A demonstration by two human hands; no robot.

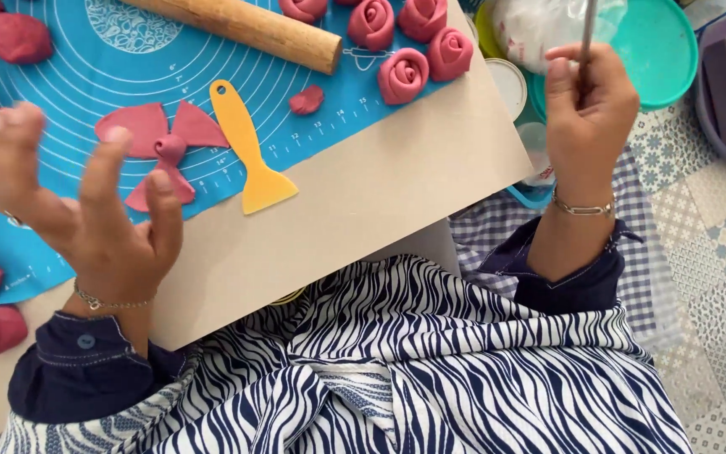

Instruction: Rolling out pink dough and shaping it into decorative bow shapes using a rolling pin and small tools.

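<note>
The open left hand [86,202] is showing blurred, its fingers smeared. The thin grey metal rod [587,29] in the right hand [590,109] is running off the top edge, as is the wooden rolling pin [245,27].

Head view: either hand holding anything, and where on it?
Right hand grips a thin grey metal rod near its lower end; the rest runs out of frame. Left hand is open, fingers spread, holding nothing.
</note>
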